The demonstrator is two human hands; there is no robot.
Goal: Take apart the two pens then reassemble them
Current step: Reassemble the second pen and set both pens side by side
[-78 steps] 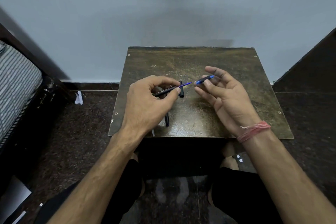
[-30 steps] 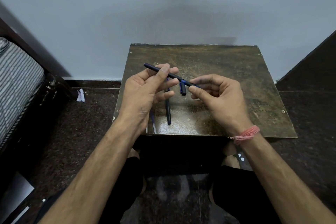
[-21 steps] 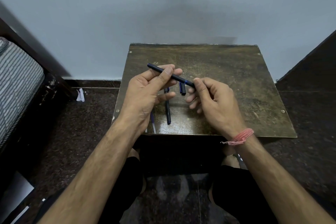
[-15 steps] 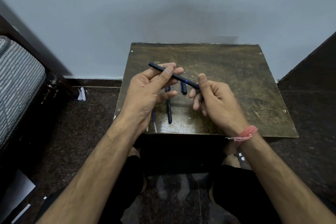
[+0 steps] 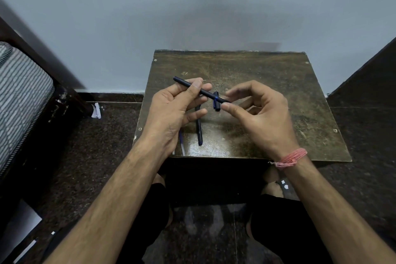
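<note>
table top (image 5: 267, 83): worn dark wood or laminate, scratched, dull sheen near front edge
held pen (image 5: 186, 84): matt black plastic by the look, thin blue band
pen barrel on table (image 5: 199, 128): dark plastic, slight gloss
refill (image 5: 181, 141): clear plastic tube
wrist thread (image 5: 291, 158): pink, fibrous
floor (image 5: 102, 135): speckled dark stone, polished
wall (image 5: 192, 6): matt pale paint
</note>
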